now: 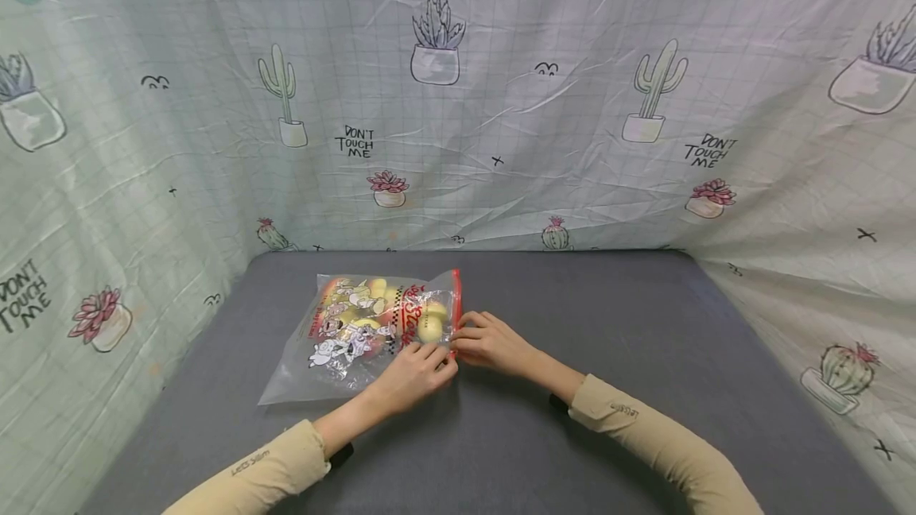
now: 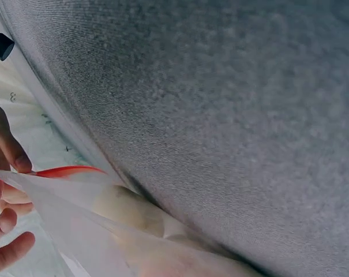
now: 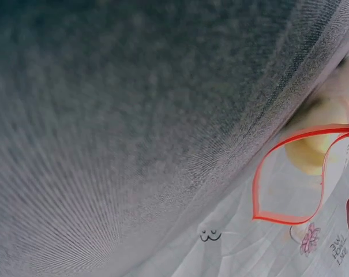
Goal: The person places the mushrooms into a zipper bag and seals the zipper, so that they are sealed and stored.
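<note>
A clear zip bag [image 1: 289, 376] lies on the grey table with its red-edged end toward the right. Cartoon figures and red lettering are printed on it, and several round yellow and reddish fruits [image 1: 430, 330] show through the film. My left hand [image 1: 415, 378] pinches the near corner of the bag beside the red edge. Just to its right, my right hand [image 1: 494, 344] grips the red zip edge [image 1: 457, 292] with its fingertips. In the right wrist view the two red strips [image 3: 278, 144] stand apart, so the bag's mouth gapes at its far part.
The grey table [image 1: 608, 316] extends around the bag to the right and the front. Behind and along both sides hangs a pale curtain [image 1: 501, 197] printed with cacti and potted plants. Both forearms wear beige sleeves [image 1: 644, 427].
</note>
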Available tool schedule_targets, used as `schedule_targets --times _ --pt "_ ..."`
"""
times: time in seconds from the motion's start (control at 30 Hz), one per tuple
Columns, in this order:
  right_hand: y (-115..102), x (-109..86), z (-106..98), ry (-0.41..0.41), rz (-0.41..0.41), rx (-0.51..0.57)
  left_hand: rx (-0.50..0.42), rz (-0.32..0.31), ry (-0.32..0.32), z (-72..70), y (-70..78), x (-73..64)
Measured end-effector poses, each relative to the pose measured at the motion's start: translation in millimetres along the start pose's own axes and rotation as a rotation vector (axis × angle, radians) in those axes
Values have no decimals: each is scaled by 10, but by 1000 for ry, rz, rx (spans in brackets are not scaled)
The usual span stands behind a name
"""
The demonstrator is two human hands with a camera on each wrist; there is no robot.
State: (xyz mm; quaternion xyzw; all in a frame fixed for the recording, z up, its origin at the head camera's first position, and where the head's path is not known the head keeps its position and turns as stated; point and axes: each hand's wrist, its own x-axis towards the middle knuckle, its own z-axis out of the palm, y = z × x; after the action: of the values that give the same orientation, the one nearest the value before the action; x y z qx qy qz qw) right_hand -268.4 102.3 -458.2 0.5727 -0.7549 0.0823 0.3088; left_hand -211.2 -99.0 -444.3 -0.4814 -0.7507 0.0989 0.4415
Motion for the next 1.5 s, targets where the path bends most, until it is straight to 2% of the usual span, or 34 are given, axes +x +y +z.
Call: schedule_targets --times 0.17,0.3,0.8,0.9,1.17,1.5 --pt "-12 6 -15 15 -10 -7 -3 -49 -40 17 21 13" --pt "-20 -7 -14 25 -14 -18 -9 -57 -39 24 37 13" --pt "-18 -14 -16 58 -20 47 20 -11 20 -3 43 15" --pt "-10 -5 -18 55 -30 36 32 -7 33 -3 43 21" --pt "31 25 -12 34 -41 -13 70 30 -2 -44 32 56" --pt "154 18 14 2 9 -35 84 27 20 -85 28 138"
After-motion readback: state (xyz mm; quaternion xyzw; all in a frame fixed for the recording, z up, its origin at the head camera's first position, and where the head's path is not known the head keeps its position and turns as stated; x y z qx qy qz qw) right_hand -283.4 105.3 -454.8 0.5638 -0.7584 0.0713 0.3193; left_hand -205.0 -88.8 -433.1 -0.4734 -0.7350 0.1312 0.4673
